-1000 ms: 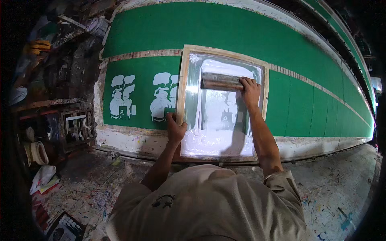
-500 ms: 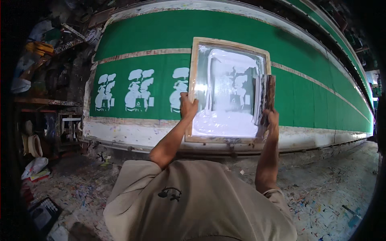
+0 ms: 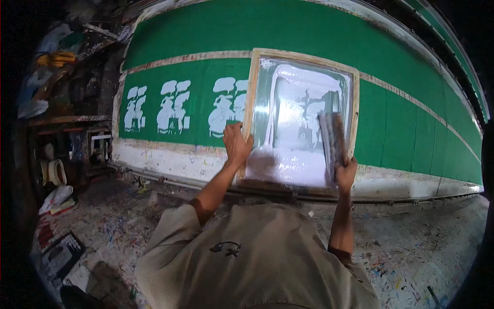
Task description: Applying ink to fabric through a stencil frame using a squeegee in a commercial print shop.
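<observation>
A screen printing frame (image 3: pixel 356 103) with wooden sides lies over the green fabric (image 3: pixel 309 28) in front of me. Pale, white-looking ink (image 3: pixel 293 167) pools along its near end and rings the mesh. My left hand (image 3: pixel 237 146) grips the frame's left side, thumb on the wood. In my right hand (image 3: pixel 346 172) is a long, ink-smeared squeegee (image 3: pixel 332 136), held by its near end and slanting over the right part of the mesh. Whether its blade touches the mesh I cannot tell. White printed figures (image 3: pixel 172 108) show on the fabric left of the frame.
The long table has a stained white near edge (image 3: pixel 154 152). A pale strip (image 3: pixel 195 56) runs lengthwise across the fabric. Cluttered shelves (image 3: pixel 67 121) stand at the left, with a plastic bag (image 3: pixel 57 198) below. Paint specks cover the floor (image 3: pixel 401 237).
The squeegee has shifted left from the frame's right side to over the mesh, its far end now tilted left. My left hand stays on the frame. The whole view has shifted slightly.
</observation>
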A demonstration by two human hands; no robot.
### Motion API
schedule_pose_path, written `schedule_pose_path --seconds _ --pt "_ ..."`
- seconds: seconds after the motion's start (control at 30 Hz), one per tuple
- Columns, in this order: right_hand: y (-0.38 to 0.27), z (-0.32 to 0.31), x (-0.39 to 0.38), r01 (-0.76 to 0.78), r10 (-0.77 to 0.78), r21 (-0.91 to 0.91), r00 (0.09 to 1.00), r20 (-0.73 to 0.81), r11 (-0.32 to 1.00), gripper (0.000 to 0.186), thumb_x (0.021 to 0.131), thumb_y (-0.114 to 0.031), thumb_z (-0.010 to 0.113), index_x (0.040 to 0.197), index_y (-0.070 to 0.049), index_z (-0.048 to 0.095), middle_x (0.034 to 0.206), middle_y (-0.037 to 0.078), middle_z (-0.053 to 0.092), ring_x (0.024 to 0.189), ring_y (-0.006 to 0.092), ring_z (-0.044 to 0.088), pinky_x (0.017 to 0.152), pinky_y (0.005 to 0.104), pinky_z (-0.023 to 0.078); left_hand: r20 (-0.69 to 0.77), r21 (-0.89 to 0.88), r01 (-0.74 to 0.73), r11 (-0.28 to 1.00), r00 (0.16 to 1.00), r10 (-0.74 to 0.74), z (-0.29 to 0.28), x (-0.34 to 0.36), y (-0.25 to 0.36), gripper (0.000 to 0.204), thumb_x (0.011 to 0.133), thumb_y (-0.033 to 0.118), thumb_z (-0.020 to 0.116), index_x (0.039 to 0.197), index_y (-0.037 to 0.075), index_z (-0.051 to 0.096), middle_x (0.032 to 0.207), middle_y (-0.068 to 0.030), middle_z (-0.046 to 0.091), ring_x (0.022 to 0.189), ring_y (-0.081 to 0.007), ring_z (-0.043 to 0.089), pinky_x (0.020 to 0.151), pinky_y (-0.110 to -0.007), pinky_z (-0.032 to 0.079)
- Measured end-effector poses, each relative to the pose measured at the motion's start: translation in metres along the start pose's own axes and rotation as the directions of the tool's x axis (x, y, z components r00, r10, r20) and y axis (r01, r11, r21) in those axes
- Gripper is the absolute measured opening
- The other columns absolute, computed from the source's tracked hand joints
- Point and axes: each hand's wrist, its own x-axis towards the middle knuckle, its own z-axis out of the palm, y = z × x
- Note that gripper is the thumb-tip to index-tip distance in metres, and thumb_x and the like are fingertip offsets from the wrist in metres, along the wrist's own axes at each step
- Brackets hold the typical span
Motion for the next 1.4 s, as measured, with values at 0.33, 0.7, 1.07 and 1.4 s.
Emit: schedule_pose_path --seconds 0.33,0.7,1.07,1.4 --pt "-0.188 0.053 0.260 0.569 -0.459 -0.584 0.819 0.344 0.579 0.015 0.079 -0.019 0.069 0.093 -0.018 0.076 0.093 0.011 0.073 0.089 0.0346 0.069 0.074 0.0471 0.054 0.108 -0.383 -0.401 0.832 0.875 0.471 0.044 0.247 0.098 0.043 0.091 0.041 0.071 0.103 0.000 0.064 0.111 -0.0226 0.063 0.108 -0.0427 0.057 0.096 -0.049 0.044" --pt "-0.028 0.051 -0.019 0.643 -0.574 -0.522 0.756 0.315 0.561 0.031 0.070 -0.031 0.082 0.093 -0.013 0.071 0.086 0.005 0.063 0.085 0.0282 0.062 0.070 0.0440 0.046 -0.070 -0.264 -0.385 0.884 0.922 0.381 0.027 -0.097 0.031 0.047 0.095 0.039 0.066 0.118 -0.002 0.062 0.107 -0.0230 0.067 0.104 -0.0432 0.063 0.094 -0.051 0.048" --pt "-0.052 0.015 -0.018 0.705 -0.482 -0.499 0.709 0.514 0.504 0.030 0.078 -0.025 0.079 0.106 -0.018 0.073 0.095 0.001 0.068 0.097 0.0250 0.065 0.080 0.0436 0.049 -0.148 0.183 0.104 0.978 0.986 -0.077 0.004 -0.013 -0.005 0.047 0.088 0.032 0.072 0.112 -0.007 0.060 0.105 -0.0291 0.060 0.102 -0.0446 0.058 0.096 -0.050 0.046" --pt "-0.069 0.062 0.150 0.643 -0.724 -0.633 0.665 0.182 0.431 0.040 0.074 -0.012 0.073 0.113 -0.019 0.071 0.117 0.000 0.067 0.109 0.0246 0.059 0.086 0.0440 0.044 0.155 -0.263 0.317 0.911 0.946 -0.284 0.011 -0.014 -0.002 0.036 0.081 0.005 0.071 0.108 -0.002 0.049 0.091 -0.0195 0.063 0.086 -0.0395 0.064 0.079 -0.046 0.050"
